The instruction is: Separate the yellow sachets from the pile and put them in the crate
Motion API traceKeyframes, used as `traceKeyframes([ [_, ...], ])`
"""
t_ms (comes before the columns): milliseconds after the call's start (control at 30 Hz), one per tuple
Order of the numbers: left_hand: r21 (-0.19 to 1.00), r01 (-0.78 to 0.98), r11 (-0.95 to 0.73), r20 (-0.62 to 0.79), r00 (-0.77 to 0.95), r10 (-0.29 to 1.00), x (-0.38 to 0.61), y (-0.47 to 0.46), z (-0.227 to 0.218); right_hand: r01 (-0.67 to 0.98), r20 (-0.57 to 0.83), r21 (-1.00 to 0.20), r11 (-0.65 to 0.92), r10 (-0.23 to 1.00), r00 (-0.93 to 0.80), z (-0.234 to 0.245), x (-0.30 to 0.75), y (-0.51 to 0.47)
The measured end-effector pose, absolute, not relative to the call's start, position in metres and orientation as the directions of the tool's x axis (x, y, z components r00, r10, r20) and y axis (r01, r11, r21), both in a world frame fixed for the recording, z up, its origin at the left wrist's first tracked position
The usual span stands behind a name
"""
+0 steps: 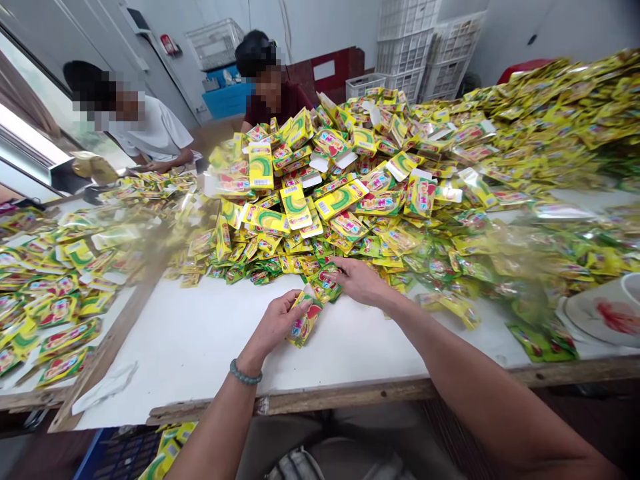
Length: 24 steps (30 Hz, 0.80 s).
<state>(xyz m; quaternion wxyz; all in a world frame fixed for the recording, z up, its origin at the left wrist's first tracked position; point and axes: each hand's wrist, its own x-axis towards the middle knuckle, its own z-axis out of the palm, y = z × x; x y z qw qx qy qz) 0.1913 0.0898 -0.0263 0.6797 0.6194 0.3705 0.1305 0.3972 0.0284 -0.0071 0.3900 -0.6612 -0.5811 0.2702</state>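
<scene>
My left hand [274,321] grips a small yellow-and-green candy box [307,321] over the white tabletop [210,340], its thumb across the front. The upper end of the box points toward my right hand [364,281], with a pale flap showing there. Between the fingers of that hand is a green candy sachet [327,280], held close to the upper end of the box. Whether the sachet's tip is inside the box I cannot tell. Just beyond both hands rises a heap of yellow boxes [295,207], with green sachets along its near edge.
Loose yellow packets [575,113] spread to the right, near a white tub [607,310]. A wooden strip [125,327] divides off more boxes at left. Two people sit across the table. Below the front edge is a blue crate [113,457]. White crates [405,40] stand behind.
</scene>
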Motion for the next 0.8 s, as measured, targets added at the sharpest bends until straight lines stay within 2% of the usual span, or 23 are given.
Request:
traceKeyframes([
  [233,0.926,0.260,0.274,-0.376,0.705,0.601,0.193,0.085,-0.022,0.613,0.014,-0.790,0.006,1.000,0.008,-0.002,0.404,0.026],
  [400,0.926,0.254,0.279,-0.374,0.715,0.591,0.196,0.084,-0.023,0.642,0.022,-0.766,0.043,0.999,-0.041,-0.008,0.405,0.025],
  [567,0.928,0.260,0.265,-0.369,0.733,0.571,0.198,0.084,-0.024,0.621,0.078,-0.783,0.043,0.997,0.029,-0.010,0.397,0.026],
  [800,0.934,0.225,0.278,-0.353,0.704,0.617,0.197,0.084,-0.022,0.588,0.218,-0.806,0.059,0.954,0.204,-0.015,0.385,0.027],
])
